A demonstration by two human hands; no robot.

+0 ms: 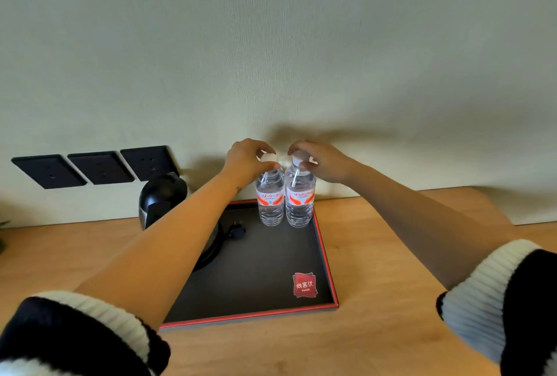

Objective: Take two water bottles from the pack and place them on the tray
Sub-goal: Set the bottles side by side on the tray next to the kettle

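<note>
Two clear water bottles point(284, 201), red labels, white caps, upright, touching

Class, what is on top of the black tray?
Two water bottles stand upright at the tray's far right corner; a kettle sits left, its base hidden by the left forearm.

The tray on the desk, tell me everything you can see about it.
The tray is a shallow square with a matte black floor and a thin red rim, lying flat on the wooden desk near the wall. A red logo patch with white characters sits in its near right corner. Two clear water bottles stand upright side by side at its far right corner. A dark kettle stands on its left side, partly hidden by the left forearm.
</note>
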